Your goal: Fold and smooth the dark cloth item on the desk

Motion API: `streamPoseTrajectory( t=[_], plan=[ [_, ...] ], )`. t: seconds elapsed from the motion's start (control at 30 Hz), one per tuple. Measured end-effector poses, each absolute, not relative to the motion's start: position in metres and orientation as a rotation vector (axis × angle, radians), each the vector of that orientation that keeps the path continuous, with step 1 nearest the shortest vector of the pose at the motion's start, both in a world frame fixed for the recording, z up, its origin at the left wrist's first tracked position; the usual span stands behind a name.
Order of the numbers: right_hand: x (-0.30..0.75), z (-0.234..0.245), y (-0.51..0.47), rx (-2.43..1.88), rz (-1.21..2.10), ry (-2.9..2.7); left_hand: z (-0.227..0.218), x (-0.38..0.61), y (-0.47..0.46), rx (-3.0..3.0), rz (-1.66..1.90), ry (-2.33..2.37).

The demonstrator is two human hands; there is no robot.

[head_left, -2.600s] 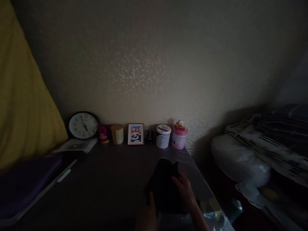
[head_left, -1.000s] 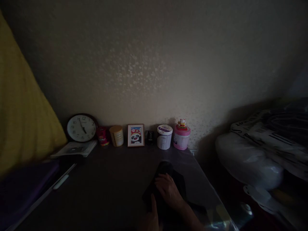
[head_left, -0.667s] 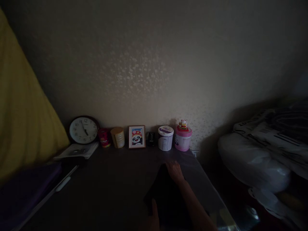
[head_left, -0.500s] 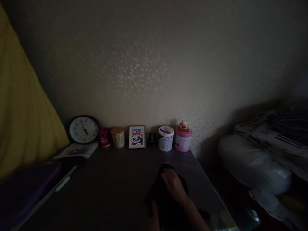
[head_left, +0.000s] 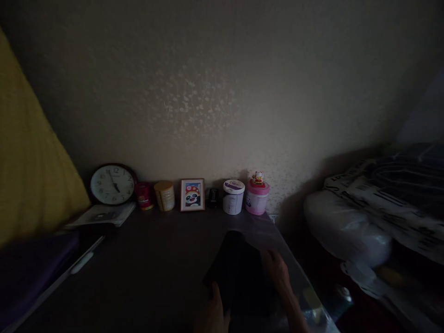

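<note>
A black piece of cloth [head_left: 236, 270] lies on the dark table [head_left: 149, 268] near its right edge, in dim light. My right hand [head_left: 276, 273] rests flat on the cloth's right side, fingers stretched forward. My left hand [head_left: 215, 310] shows only partly at the bottom edge, thumb up against the cloth's near left corner; its fingers are hidden.
Along the wall stand a round clock [head_left: 112, 184], a red can [head_left: 143, 195], a tan tin [head_left: 164, 195], a framed panda picture [head_left: 192, 194], a white tub [head_left: 233, 196] and a pink tub [head_left: 257, 197]. A book [head_left: 100, 215] and yellow curtain [head_left: 31, 166] are left. Bags [head_left: 350, 231] pile up right.
My right hand slid from the middle of the cloth out to its right side. The camera view shifted slightly.
</note>
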State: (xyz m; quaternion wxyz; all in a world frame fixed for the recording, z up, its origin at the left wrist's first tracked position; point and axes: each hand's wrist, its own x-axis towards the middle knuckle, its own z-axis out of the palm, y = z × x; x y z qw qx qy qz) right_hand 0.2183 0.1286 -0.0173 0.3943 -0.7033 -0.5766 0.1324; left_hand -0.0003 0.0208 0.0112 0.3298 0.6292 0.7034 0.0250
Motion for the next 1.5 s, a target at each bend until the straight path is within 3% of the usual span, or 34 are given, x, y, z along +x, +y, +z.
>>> streamPoseTrajectory(
  t=[0.3, 0.63, 0.97, 1.2, 1.5],
  plan=[
    [0.213, -0.019, 0.090, -1.772, 0.578, -1.546, 0.005, -0.004, 0.018, 1.769, 0.132, 1.836],
    [0.208, -0.019, 0.090, -1.905, 0.475, -1.609, -0.004, -0.006, 0.019, 1.723, 0.203, 1.812],
    [0.200, -0.022, 0.110, -1.693, 0.572, -1.467, -0.008, -0.012, 0.023, 1.673, 0.249, 1.784],
    [0.176, 0.005, 0.124, -1.435, 0.642, -1.445, -0.014, -0.011, 0.026, 1.702, 0.265, 1.783],
    [0.114, 0.021, 0.148, -1.512, 0.611, -1.535, 0.015, -0.012, 0.019, 1.801, 0.100, 1.872]
  ],
)
